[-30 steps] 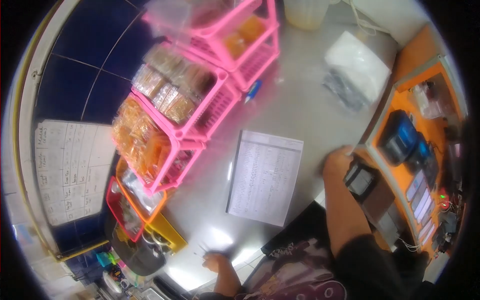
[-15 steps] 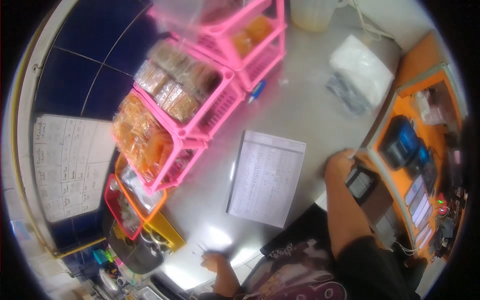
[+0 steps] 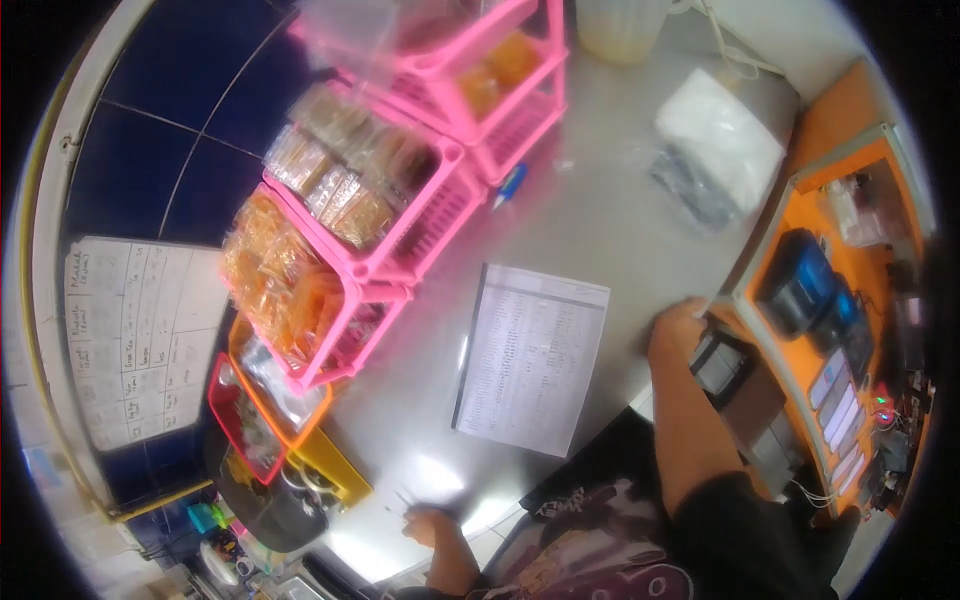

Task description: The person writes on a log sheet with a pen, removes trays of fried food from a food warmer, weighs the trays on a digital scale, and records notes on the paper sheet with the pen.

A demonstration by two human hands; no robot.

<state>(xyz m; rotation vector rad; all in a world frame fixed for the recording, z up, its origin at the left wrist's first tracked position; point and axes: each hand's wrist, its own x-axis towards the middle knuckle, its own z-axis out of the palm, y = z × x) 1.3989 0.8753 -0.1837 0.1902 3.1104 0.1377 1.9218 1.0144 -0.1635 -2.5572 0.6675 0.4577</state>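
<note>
My left hand (image 3: 426, 525) is closed near the front edge of the metal table (image 3: 400, 440), with something thin and pointed at its fingertips, too small to make out. At the table's right edge, beside the corner of an orange shelf (image 3: 745, 300), is my right hand (image 3: 680, 325); its fingers are mostly hidden. Between the two hands a printed sheet (image 3: 532, 360) with rows of text lies flat on the table, touched by neither.
Pink baskets (image 3: 350, 270) with bagged items stand along the tiled wall. A blue pen (image 3: 511, 184) lies beside them. Farther back are a white plastic packet (image 3: 720, 135) and a clear jug (image 3: 620, 30). Orange and red trays (image 3: 240, 430) stand at the left.
The camera view shifts slightly. Both hands and the printed sheet keep their places on or beside the table.
</note>
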